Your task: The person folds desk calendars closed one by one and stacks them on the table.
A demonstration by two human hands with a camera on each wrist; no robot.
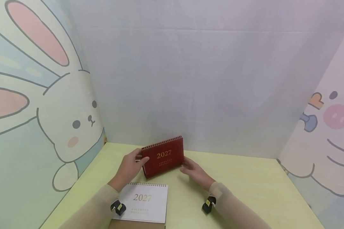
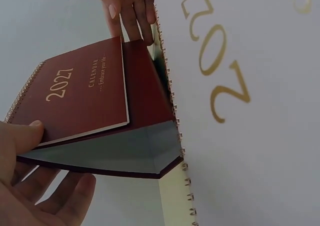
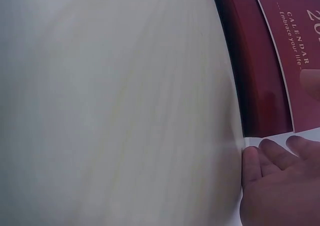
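A dark red spiral-bound desk calendar with gold "2027" print stands on its folding base, turned at an angle, towards the back of the table. My left hand pinches its left side; in the left wrist view the thumb lies on the front cover and the fingers are behind the base. At the calendar's lower right side is my right hand, its fingers extended along the edge. Whether these fingertips touch it I cannot tell. A white desk calendar, also marked "2027", sits in front, partly under the left forearm.
The pale yellow table extends to the right of both calendars. Behind it hangs a plain light curtain, close to the red calendar. Cartoon-printed panels flank the table on both sides.
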